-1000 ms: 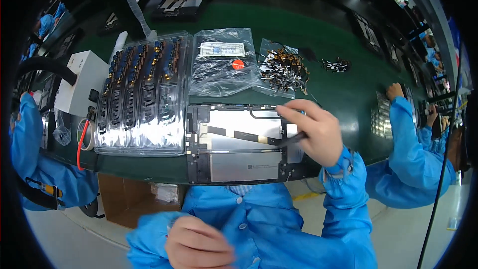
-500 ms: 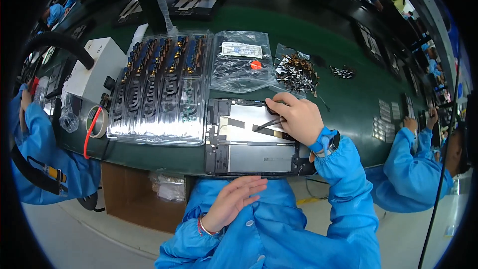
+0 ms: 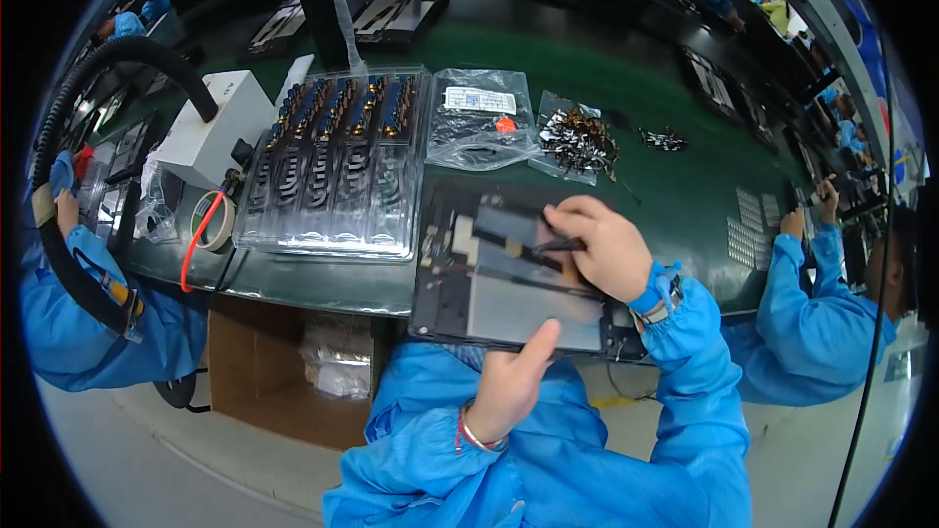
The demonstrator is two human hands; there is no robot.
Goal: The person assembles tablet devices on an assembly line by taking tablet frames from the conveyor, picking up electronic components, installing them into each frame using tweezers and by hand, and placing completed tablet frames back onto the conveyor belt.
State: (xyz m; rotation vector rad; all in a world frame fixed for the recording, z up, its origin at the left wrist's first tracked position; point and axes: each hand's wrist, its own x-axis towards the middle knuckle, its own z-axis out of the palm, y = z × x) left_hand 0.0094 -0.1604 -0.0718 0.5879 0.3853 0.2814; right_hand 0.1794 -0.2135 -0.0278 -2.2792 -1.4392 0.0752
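Observation:
An opened tablet (image 3: 536,305) with silver battery cells and a black frame lies at the table's near edge, its near side overhanging my lap. My left hand (image 3: 511,379) grips that near edge, thumb on top and fingers hidden beneath. Over the tablet's far right part, my right hand (image 3: 608,252) is closed on dark tweezers (image 3: 559,245), which point left across the upper battery cell. Motion blurs the tablet's surface, so I cannot tell whether the tips touch it. A black strip (image 3: 504,238) runs over that cell.
Left of the tablet stands a clear tray (image 3: 328,242) of small cable parts. Behind are a plastic bag (image 3: 477,137) and piles of small parts (image 3: 579,142). Farther left are a tape roll (image 3: 217,220), a white box (image 3: 217,127) and a black hose (image 3: 108,51). Co-workers sit on both sides.
My left hand has moved from my lap up to the tablet's near edge and taken hold of it. The tablet has shifted and turned slightly. The right hand still holds the tweezers.

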